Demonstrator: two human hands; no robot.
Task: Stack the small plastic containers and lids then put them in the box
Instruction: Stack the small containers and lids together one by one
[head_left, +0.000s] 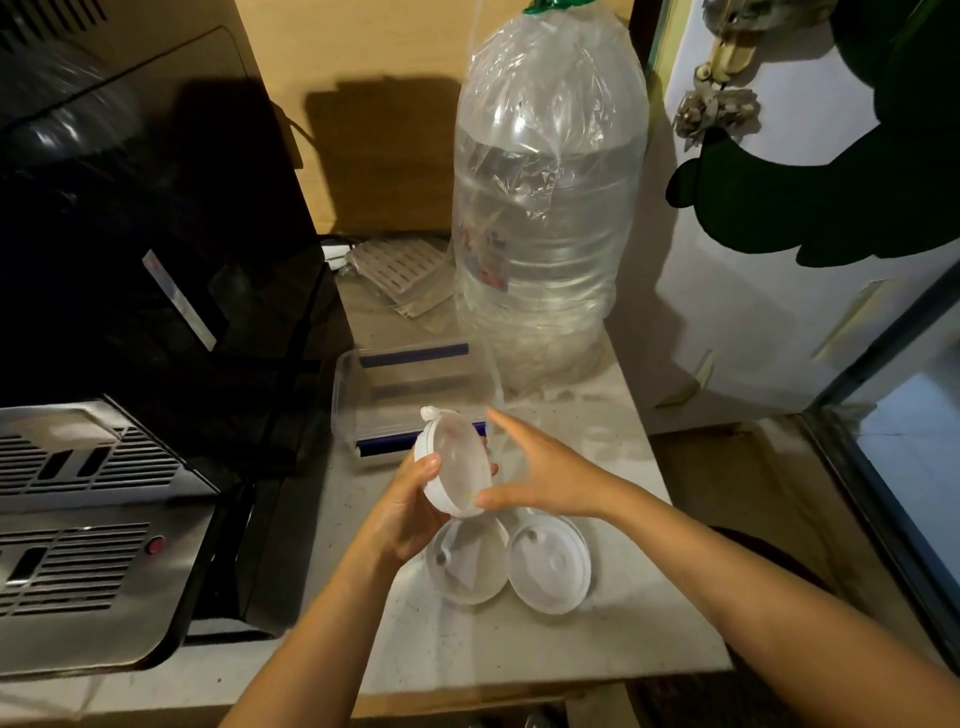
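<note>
My left hand (410, 512) grips a small round white container (452, 462) by its rim, tilted on edge above the counter. My right hand (540, 470) touches its right side with thumb and spread fingers. Directly below, two round pieces lie flat side by side on the counter: a clear lid (467, 564) on the left and a white lid (550, 566) on the right. The clear rectangular box (363, 400) with blue clips stands open just beyond my hands.
A big clear water bottle (550, 208) wrapped in plastic stands behind the box. A black appliance (156, 234) and a steel vented unit (88, 525) fill the left. A white fridge door (779, 260) is on the right. The counter edge runs near the bottom.
</note>
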